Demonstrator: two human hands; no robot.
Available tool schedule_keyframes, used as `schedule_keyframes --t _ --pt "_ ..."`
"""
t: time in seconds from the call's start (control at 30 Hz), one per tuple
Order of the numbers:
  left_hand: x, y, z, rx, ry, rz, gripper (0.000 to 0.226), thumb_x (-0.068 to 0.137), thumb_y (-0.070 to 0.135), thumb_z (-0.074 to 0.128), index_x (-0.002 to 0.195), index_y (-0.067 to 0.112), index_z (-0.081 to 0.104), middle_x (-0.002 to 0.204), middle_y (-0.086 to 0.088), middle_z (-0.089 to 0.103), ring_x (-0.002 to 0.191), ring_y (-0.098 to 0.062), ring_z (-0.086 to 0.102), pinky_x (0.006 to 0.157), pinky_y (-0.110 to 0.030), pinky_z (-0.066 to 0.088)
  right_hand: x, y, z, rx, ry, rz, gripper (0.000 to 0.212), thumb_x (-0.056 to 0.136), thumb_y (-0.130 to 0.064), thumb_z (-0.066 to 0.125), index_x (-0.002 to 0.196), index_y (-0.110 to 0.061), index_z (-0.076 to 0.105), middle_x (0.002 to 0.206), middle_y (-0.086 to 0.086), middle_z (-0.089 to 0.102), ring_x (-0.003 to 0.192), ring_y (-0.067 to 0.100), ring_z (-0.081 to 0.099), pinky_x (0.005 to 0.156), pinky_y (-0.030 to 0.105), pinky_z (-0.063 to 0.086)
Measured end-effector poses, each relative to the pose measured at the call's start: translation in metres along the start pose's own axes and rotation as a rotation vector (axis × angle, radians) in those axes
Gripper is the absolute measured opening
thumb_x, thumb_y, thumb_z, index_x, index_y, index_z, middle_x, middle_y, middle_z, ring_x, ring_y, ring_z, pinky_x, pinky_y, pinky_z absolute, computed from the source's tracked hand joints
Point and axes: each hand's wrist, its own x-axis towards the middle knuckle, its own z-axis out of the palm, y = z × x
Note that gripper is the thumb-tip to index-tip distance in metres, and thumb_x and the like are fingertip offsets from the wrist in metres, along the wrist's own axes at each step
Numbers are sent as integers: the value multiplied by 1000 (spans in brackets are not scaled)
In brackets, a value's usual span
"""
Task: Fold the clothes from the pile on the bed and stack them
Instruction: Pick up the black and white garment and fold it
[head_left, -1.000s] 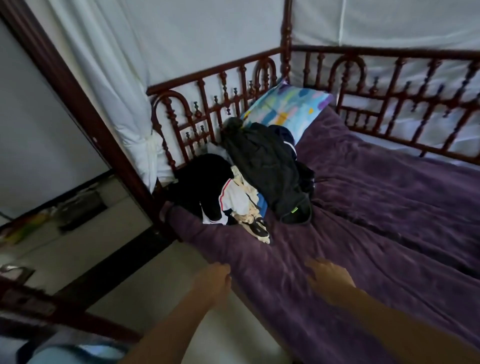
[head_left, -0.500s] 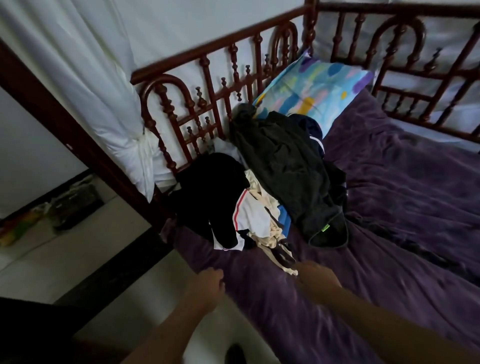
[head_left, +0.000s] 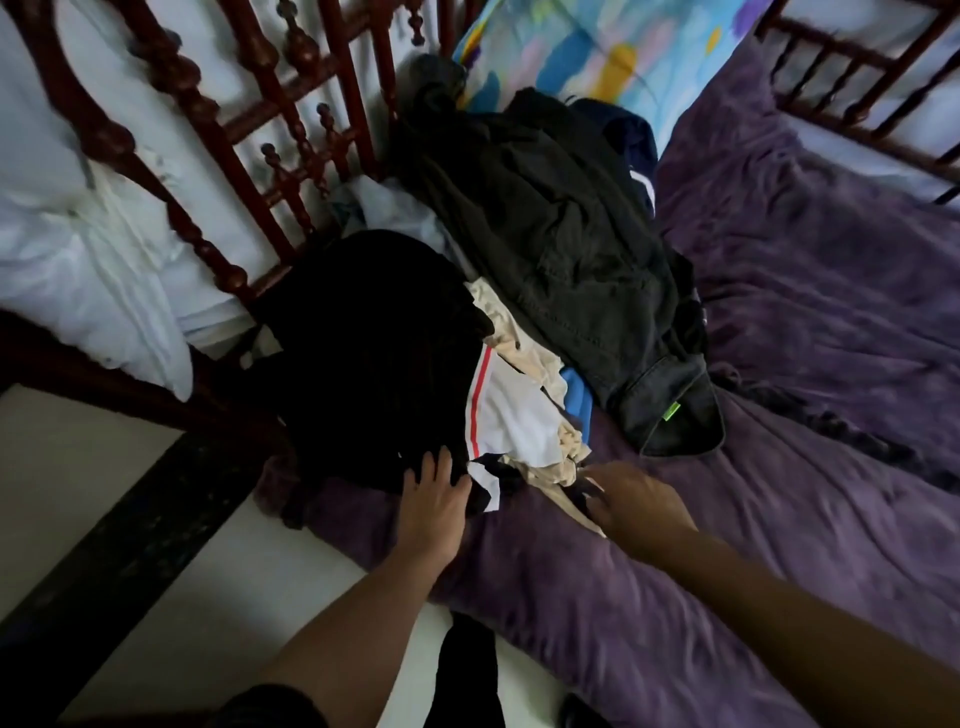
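A pile of clothes lies at the head of the purple bed. It holds a black garment on the left, a white piece with a red stripe, a beige garment, a bit of blue and dark grey trousers with a green tag. My left hand rests flat on the lower edge of the black garment, fingers spread. My right hand touches the beige cloth at the pile's near edge; its grip is blurred.
A carved red wooden headboard runs along the left and back. A colourful pillow leans behind the pile. White curtain cloth bunches outside the rail. Pale floor lies below the bed edge.
The view has come closer to the pile. Both hands have moved forward from the bed's near edge onto the clothes, left onto the black garment, right onto the beige one.
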Motion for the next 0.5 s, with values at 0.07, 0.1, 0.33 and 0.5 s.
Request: schedule_keyframes --t 0.07,0.1,0.33,0.5 --pt "14 -12 -2 -62 53 57 27 90 21 53 116 23 58 127 -3 51 122 -27 42 98 -39 33 16 -12 2 -5 -16 26 35 90 -35 49 125 -34 53 127 -7 56 116 20 56 79 32 47" --pt "19 -18 -6 -166 80 68 21 91 21 52 110 21 61 116 -1 57 114 -24 48 92 -37 36 24 -19 2 -17 -31 39 38 91 -36 48 129 -34 51 130 -7 55 117 20 56 82 33 47" --pt "25 -78 -104 -1147 24 -6 20 95 3 49 109 11 61 102 0 67 99 -12 63 86 -24 46 76 -70 -37 -35 -24 -66 63 89 -33 59 146 -33 30 140 0 44 127 22 45 90 41 47" --pt "-1 -109 -195 -1497 -12 10 30 96 6 47 97 25 70 97 3 73 95 -9 68 74 -16 51 93 -114 -75 -33 -67 -263 76 82 -39 67 147 -30 30 151 2 29 136 27 31 95 43 44"
